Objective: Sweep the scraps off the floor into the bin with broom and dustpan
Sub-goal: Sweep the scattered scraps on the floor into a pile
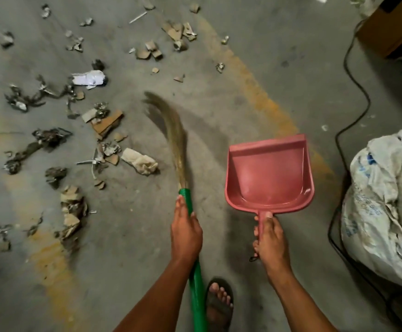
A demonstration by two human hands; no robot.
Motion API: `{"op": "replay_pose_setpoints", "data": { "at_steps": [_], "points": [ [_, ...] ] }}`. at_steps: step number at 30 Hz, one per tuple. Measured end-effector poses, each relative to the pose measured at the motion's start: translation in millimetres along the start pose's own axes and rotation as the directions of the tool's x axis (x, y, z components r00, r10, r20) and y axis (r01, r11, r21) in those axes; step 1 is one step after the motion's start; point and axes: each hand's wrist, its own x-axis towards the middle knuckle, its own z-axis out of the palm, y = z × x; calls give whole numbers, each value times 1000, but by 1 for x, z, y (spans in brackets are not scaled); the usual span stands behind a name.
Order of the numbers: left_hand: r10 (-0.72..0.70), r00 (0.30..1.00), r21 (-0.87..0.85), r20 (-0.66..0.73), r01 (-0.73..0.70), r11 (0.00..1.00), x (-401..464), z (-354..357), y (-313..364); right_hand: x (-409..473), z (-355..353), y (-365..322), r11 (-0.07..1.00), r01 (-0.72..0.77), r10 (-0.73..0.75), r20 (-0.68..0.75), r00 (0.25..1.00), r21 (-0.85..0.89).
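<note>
My left hand (186, 232) grips the green handle of a grass broom (174, 137), whose bristles curve forward and left, blurred at the tip. My right hand (270, 238) holds the handle of a pink dustpan (269, 172), which faces away from me and has nothing in it. Scraps (106, 125) of cardboard, crumpled paper and dark debris lie scattered over the concrete floor to the left and ahead of the broom. A large white sack (384, 204) stands at the right; whether it serves as the bin I cannot tell.
A black cable (349, 97) snakes along the floor on the right, passing beside the sack. A brown box (391, 27) sits at the top right. A faded yellow line (250, 80) crosses the floor. My sandalled foot (219, 303) shows below the hands.
</note>
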Motion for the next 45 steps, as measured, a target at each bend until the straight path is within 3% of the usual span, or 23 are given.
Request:
{"op": "replay_pose_setpoints", "data": {
  "at_steps": [3, 6, 11, 19, 23, 26, 32, 38, 40, 45],
  "points": [
    [20, 988, 44, 155, -28, 999, -21, 2, -34, -15, 6, 1, 999, 3, -2, 14, 1000, -32],
    [-59, 969, 124, 240, 29, 992, -27, -11, -83, -31, 15, 9, 997, -4, 6, 31, 999, -74],
    [-154, 982, 177, 110, 133, 975, -21, -71, -140, -62, 35, 25, 984, 38, -28, 59, 998, -172],
    [8, 1000, 84, 29, -10, 996, -51, -131, -172, -119, 84, 19, 959, 98, -54, 166, 985, -267],
    [-70, 994, -50, -84, 66, 997, -92, -144, -173, -144, 104, 10, 933, 151, -71, 245, 967, -325],
    [-237, 955, -174, -180, 206, 963, -121, -151, -180, -160, 121, 5, 907, 201, -72, 335, 940, -369],
    [-560, 778, -348, -284, 460, 817, -171, -162, -214, -192, 158, -5, 863, 296, -10, 572, 820, -410],
    [-827, 483, -587, -286, 594, 550, -233, -161, -242, -224, 185, -2, 760, 453, 81, 759, 645, -466],
    [-902, 359, -646, -240, 635, 424, -254, -160, -241, -235, 190, 3, 710, 507, 111, 789, 605, -488],
    [-979, 126, -772, -163, 601, 206, -315, -105, -264, -258, 190, 24, 626, 582, 178, 821, 543, -520]
  ]
}}
